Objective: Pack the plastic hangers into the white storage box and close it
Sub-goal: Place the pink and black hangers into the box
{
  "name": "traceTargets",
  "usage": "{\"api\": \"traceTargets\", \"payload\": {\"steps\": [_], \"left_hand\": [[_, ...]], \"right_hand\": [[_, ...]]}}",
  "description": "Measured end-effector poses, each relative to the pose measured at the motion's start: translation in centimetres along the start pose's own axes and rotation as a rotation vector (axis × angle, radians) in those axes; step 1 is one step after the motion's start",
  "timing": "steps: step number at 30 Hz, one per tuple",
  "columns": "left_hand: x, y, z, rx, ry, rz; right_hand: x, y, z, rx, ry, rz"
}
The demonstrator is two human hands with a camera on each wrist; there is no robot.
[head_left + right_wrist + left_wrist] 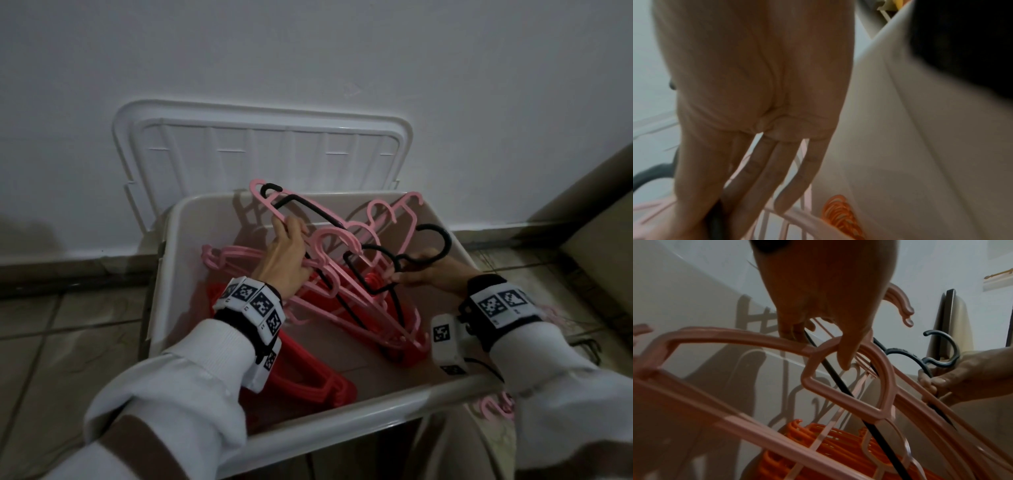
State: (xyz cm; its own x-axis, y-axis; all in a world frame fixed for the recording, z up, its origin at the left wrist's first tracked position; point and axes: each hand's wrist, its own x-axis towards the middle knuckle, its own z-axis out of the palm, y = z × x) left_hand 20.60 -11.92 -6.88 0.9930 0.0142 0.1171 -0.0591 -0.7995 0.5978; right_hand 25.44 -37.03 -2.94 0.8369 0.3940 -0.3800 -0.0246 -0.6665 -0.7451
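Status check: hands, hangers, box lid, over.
Left hand and right hand both gripping the pink and black hanger bundle over the white storage box. Red hangers inside. Lid open.

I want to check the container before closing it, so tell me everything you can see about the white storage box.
The white storage box looks like smooth, slightly translucent plastic with rounded corners and a thick rolled rim. It sits on a tiled floor by a white wall, open, with its ribbed lid leaning up against the wall behind it. Red hangers lie stacked on its bottom. Both hands reach in: the left hand and right hand hold a tangled bundle of pink and black hangers that sticks up above the rim.
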Motion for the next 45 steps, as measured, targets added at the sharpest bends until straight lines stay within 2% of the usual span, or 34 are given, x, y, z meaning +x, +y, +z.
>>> {"api": "traceTargets", "payload": {"steps": [7,13,16,23,26,32,38,42,45], "left_hand": [[0.6,-0.2,-0.3,-0.043,0.079,0.076],[0.5,0.2,0.0,-0.018,0.012,0.15],[0.4,0.4,0.3,0.01,0.001,0.176],[0.6,0.1,0.0,-0.073,0.121,0.09],[0.7,0.1,-0.1,-0.121,0.123,0.011],[0.6,0.1,0.0,-0.115,0.13,-0.049],[0.3,0.5,-0.3,-0.138,0.035,-0.125],[0.3,0.2,0.2,-0.128,0.026,-0.122],[0.2,0.1,0.6,-0.095,-0.02,-0.092]], "right_hand": [[-0.2,0.1,-0.1,0.056,0.004,-0.03],[-0.3,0.1,-0.1,0.136,0.03,-0.105],[0.1,-0.7,0.7,0.093,-0.033,-0.102],[0.3,0.4,0.5,0.033,-0.085,-0.07],[-0.1,0.8,0.2,0.035,-0.154,-0.064],[-0.7,1.4,0.1,0.176,-0.174,-0.017],[-1.0,2.3,-0.4,0.238,-0.152,0.003],[-1.5,2.0,-0.4,0.319,-0.14,-0.009],[-1.6,1.2,-0.4,0.278,-0.175,0.019]]}}
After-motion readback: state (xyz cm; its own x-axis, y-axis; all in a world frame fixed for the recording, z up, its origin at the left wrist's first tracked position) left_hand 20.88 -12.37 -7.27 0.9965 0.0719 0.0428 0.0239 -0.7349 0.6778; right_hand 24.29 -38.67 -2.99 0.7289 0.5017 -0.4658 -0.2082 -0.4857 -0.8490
